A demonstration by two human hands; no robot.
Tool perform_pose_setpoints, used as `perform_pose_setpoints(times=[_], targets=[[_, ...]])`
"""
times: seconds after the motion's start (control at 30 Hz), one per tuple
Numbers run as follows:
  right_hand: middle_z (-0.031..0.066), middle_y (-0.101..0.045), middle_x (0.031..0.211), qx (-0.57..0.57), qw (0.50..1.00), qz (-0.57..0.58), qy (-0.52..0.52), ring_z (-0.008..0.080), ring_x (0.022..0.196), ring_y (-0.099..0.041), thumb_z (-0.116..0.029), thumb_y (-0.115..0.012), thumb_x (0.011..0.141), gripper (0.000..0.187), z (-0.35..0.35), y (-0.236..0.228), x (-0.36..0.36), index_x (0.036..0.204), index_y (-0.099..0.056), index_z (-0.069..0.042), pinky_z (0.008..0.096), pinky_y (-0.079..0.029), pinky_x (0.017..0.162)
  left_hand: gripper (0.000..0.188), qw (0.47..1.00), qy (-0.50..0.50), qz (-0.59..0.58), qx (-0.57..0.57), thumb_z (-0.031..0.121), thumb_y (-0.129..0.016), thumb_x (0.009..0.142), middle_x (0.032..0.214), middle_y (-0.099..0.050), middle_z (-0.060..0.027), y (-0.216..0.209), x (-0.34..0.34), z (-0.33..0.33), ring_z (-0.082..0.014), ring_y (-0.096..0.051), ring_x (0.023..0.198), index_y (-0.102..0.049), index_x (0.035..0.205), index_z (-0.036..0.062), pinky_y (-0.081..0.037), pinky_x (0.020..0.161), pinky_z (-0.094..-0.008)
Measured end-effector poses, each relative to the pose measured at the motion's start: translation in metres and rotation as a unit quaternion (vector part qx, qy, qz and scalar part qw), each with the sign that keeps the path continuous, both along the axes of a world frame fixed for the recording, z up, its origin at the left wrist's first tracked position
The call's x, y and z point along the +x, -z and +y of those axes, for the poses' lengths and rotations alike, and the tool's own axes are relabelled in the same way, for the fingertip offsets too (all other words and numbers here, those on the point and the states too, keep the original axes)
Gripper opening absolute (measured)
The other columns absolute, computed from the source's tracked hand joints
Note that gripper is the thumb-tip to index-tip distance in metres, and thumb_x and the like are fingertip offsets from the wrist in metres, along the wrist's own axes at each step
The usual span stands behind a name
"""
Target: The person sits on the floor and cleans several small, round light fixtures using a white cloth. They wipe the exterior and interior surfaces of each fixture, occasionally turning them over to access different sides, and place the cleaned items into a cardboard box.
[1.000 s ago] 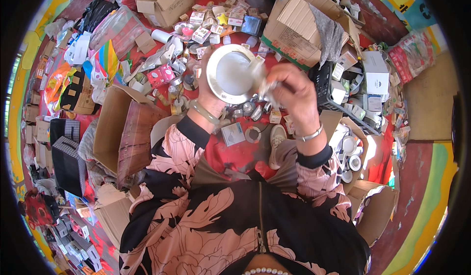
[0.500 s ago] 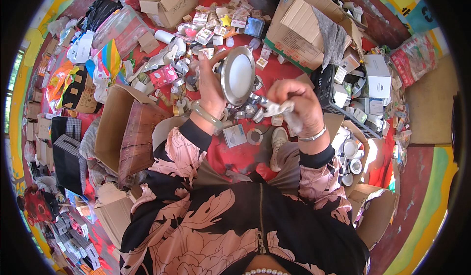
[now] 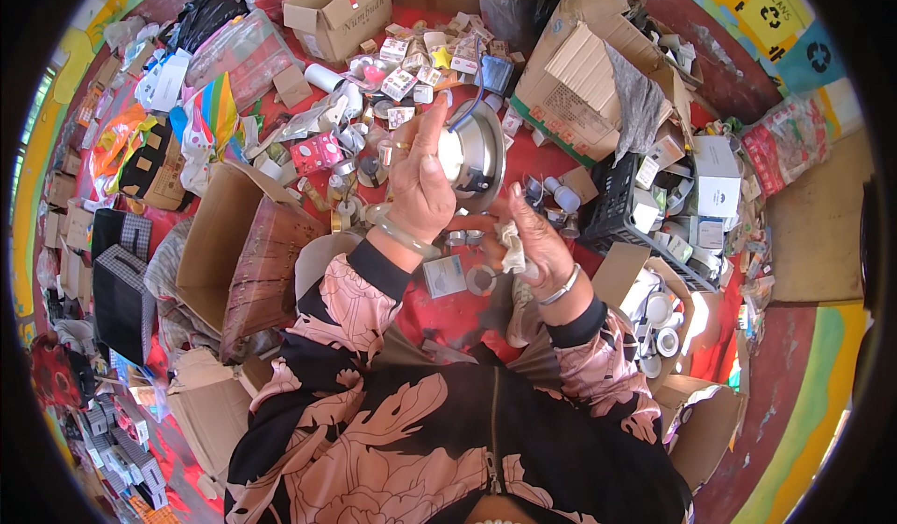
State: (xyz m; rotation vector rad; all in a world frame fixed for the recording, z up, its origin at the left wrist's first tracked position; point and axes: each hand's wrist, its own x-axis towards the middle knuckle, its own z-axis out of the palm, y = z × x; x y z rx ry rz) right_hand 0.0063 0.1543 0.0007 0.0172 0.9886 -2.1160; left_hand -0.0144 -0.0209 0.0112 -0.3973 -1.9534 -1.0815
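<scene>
My left hand [image 3: 422,188] is closed on a round recessed downlight [image 3: 483,150] with a silvery metal rim. The lamp is tilted, so its metal housing shows, and a bluish wire [image 3: 479,80] sticks up from it. Just below and right of the lamp, my right hand [image 3: 544,248] pinches a crumpled white rag [image 3: 511,247], apart from the housing as far as I can see. Below the hands a small white box [image 3: 444,276] and a grey ring [image 3: 481,280] lie on the red floor.
A black crate [image 3: 612,202] of boxes and lamp parts stands at right, with a carton of white round fittings [image 3: 660,311] nearer me. An open carton [image 3: 224,234] is at left. Small boxes [image 3: 400,83] and a large carton [image 3: 589,85] lie ahead.
My left hand has turned the downlight from its pale round front to its metal housing side. My right hand has dropped lower and slightly left with the rag.
</scene>
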Motion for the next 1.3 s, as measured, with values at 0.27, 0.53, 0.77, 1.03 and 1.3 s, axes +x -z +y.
perform_pose_setpoints(times=[0.27,0.53,0.77,1.03,1.3], targets=[[0.009,-0.059,0.073,-0.003,0.997,-0.021,0.07,0.0151,0.048,-0.053,-0.038,-0.046,0.093,0.039,-0.006,0.027,0.007,0.103,-0.054,-0.001,0.0272,-0.043,0.039,0.066,0.989,0.064,0.118,-0.065,0.045,-0.036,0.092,0.1,-0.055,-0.0191,0.003,0.006,-0.006,-0.0331,-0.053,0.088,-0.032,0.13,-0.0088,-0.042,0.081,-0.0424],[0.0084,-0.062,0.094,-0.022,0.998,0.015,0.065,0.0137,0.072,-0.062,-0.011,-0.059,0.084,0.027,-0.005,0.012,0.006,0.109,-0.055,0.001,0.0262,-0.051,0.057,0.063,0.979,0.099,0.13,-0.119,0.046,-0.04,0.091,0.11,-0.05,-0.0232,0.003,0.012,-0.001,-0.0388,-0.053,0.091,-0.033,0.131,-0.0029,-0.045,0.078,-0.0467],[0.0109,-0.063,0.095,-0.193,0.978,-0.076,0.027,0.016,0.073,-0.064,-0.009,-0.057,0.085,0.026,-0.011,-0.009,0.01,0.109,-0.055,0.002,0.025,-0.055,0.057,0.067,0.968,0.092,0.186,-0.138,0.049,-0.038,0.091,0.112,-0.048,-0.0203,-0.002,0.016,0.001,-0.0341,-0.052,0.09,-0.025,0.135,0.0002,-0.044,0.077,-0.0435],[0.0113,-0.062,0.102,-0.15,0.985,-0.058,0.058,0.0177,0.082,-0.064,-0.011,-0.058,0.085,0.03,-0.02,-0.003,0.012,0.112,-0.054,0.001,0.0268,-0.056,0.063,0.066,0.965,0.101,0.202,-0.137,0.047,-0.044,0.09,0.114,-0.047,-0.0192,-0.006,0.02,0.003,-0.0321,-0.054,0.088,-0.025,0.136,0.0032,-0.046,0.074,-0.0408],[0.0062,-0.059,0.1,-0.122,0.991,-0.005,0.054,0.0165,0.081,-0.058,-0.011,-0.065,0.069,0.045,-0.018,-0.013,0.022,0.111,-0.053,-0.005,0.0254,-0.053,0.066,0.087,0.973,0.13,0.159,-0.105,0.048,-0.063,0.077,0.116,-0.047,-0.0176,-0.013,0.024,0.005,-0.0306,-0.052,0.094,-0.019,0.139,0.0051,-0.045,0.079,-0.0399]])
